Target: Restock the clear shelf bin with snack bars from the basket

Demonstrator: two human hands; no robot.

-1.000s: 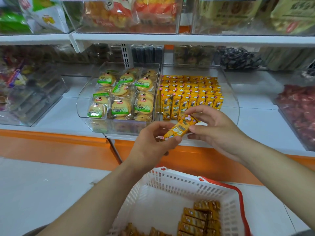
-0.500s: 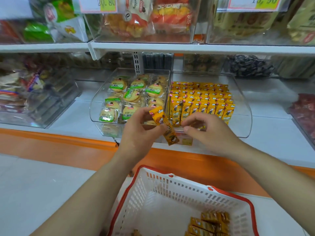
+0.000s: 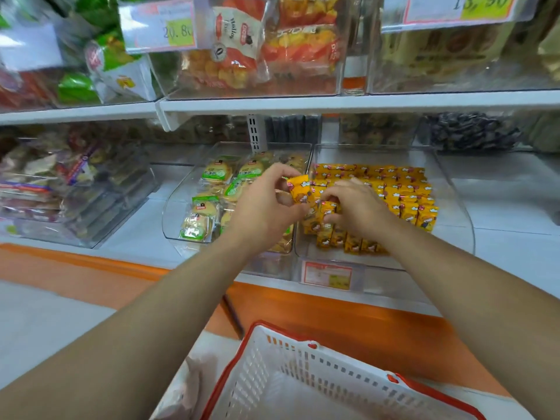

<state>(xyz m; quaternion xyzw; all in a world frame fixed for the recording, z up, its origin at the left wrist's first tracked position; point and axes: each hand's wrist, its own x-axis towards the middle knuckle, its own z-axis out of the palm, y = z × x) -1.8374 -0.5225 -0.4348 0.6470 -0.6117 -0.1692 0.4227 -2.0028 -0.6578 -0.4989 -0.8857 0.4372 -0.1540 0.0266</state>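
"20.8" on left price tag (image 3: 163, 25), "13.90" on right price tag (image 3: 460, 7)

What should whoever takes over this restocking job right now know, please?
Left hand: pinches one yellow wrapped snack bar, tilted, at the left edge of the clear plastic shelf bin.
Right hand: inside the bin, pinching a second yellow bar at the front left of the rows.
Done: rows of standing yellow bars fill much of the bin.
Left: seat both held bars; the bin's front right has room. The white plastic basket with a red rim sits below; its contents are out of view.
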